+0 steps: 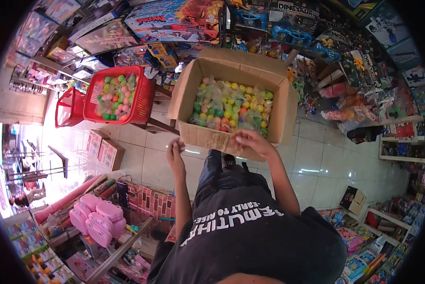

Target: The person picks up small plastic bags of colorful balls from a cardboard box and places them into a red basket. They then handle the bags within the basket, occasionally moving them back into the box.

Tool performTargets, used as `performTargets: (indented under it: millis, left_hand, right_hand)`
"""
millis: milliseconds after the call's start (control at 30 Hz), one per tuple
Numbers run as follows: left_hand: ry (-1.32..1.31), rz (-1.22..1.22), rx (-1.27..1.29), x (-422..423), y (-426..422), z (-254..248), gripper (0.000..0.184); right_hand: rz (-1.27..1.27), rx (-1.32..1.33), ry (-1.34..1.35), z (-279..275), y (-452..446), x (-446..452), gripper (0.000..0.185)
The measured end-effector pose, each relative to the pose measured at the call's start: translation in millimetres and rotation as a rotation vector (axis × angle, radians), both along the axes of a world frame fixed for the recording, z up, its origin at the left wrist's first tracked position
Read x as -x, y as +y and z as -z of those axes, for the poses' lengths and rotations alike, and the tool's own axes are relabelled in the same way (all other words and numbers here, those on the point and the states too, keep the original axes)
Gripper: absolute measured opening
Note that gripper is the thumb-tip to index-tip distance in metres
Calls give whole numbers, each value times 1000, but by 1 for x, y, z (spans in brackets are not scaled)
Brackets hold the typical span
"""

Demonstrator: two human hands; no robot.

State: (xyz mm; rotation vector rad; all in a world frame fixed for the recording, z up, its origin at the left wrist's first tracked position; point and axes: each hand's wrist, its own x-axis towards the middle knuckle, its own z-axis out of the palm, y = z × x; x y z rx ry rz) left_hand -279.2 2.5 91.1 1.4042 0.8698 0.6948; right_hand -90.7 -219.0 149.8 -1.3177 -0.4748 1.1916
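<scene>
A large cardboard box (pixel 207 137) with raised flaps stands in front of me. It holds many small coloured balls (pixel 228 108), mostly yellow, green and pink, packed in clear plastic bags. My left hand (pixel 175 146) is off the box's near left corner, with its fingers loosely bent and apart and nothing visible in them. Over the near edge of the box is my right hand (pixel 251 141), its fingers loosely curled and apart. Whether it touches the cardboard is hard to tell. To the left, a red plastic basket (pixel 143 105) contains more bagged balls.
The red basket's handle part (pixel 69 110) sticks out on its left. Toy boxes (pixel 174 21) fill the shelves behind the big box. Pink cases (pixel 98 217) lie at lower left. Small cartons (pixel 106 150) stand on the tiled floor (pixel 312 156).
</scene>
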Motion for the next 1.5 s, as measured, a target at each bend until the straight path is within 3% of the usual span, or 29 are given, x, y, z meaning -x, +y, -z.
performTargets:
  millis: [100, 200, 300, 333, 433, 500, 667, 833, 1067, 1133, 1233, 1367, 1500]
  left_hand:
    - [118, -10, 270, 49, -29, 71, 28]
    - [313, 144, 546, 94, -51, 134, 28]
    - [651, 481, 141, 144, -58, 200, 32]
    - [746, 585, -65, 156, -60, 207, 34]
    - [856, 580, -75, 170, -58, 218, 38]
    - [824, 483, -43, 168, -54, 199, 37]
    - [730, 215, 34, 187, -34, 201, 36]
    - [758, 261, 137, 227, 7, 203, 36]
    - [678, 193, 332, 276, 84, 225, 36]
    - [681, 282, 363, 285, 107, 223, 38]
    - [646, 237, 368, 288, 133, 206, 36]
    - [517, 139, 435, 275, 160, 168, 35]
    - [361, 73, 378, 248, 193, 133, 35]
  right_hand:
    - [-201, -46, 75, 15, -17, 22, 27]
    - [-426, 144, 65, 59, -21, 37, 31]
    - [-570, 380, 22, 128, -16, 59, 35]
    - [-575, 444, -4, 154, -15, 68, 35]
    - [-451, 486, -40, 209, -15, 88, 33]
    - [-274, 574, 209, 227, -19, 100, 33]
    - [-343, 765, 46, 266, -28, 88, 29]
    - [-174, 895, 34, 268, 14, 92, 23]
    - [-236, 790, -93, 277, 126, 139, 26]
    - [-251, 758, -91, 262, 173, 154, 25]
    - [-442, 624, -270, 250, 228, 169, 26]
    - [-451, 438, -385, 218, 284, 179, 28]
    - [-415, 295, -338, 138, 335, 179, 28]
